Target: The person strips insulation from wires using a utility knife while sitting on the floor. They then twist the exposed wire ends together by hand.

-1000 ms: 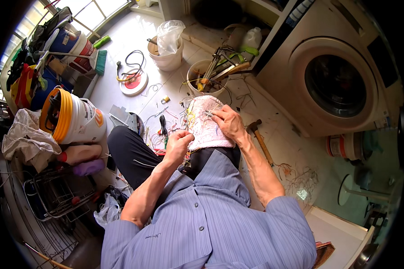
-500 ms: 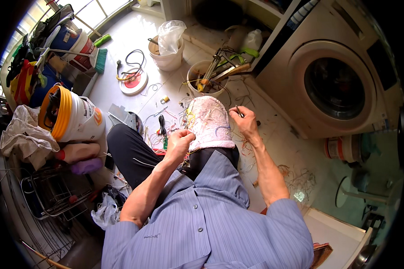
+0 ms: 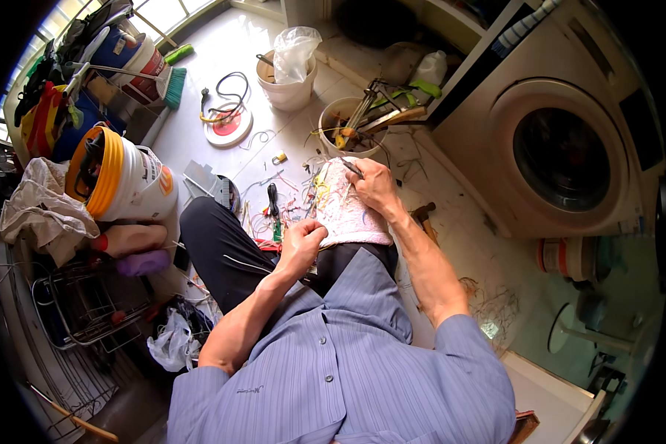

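A pink, fluffy cloth [image 3: 357, 226] is draped over my right knee, with thin yellow and pale wires [image 3: 321, 194] along its left side. My right hand [image 3: 376, 186] is over the cloth, its fingers closed on a slim dark tool [image 3: 353, 169] whose kind I cannot make out. Beside the cloth's lower left edge, my left hand [image 3: 300, 247] is closed in a pinch; whatever lies between the fingertips is too small to name. Coloured wire scraps [image 3: 288, 201], a black cable [image 3: 272, 198] and a green piece [image 3: 277, 230] lie on the floor left of the cloth.
Ahead stand a bucket of tools [image 3: 329, 144] and a pale bucket with a plastic bag [image 3: 292, 92]. A white and red reel [image 3: 228, 132] lies left of them. A washing machine [image 3: 481, 155] stands at right, a white bucket [image 3: 137, 192] at left. A hammer [image 3: 424, 216] lies by my right forearm.
My right hand has swung left from beside the cloth to over it, still holding the dark tool. The left hand stays pinched near the cloth's edge. The view has shifted slightly.
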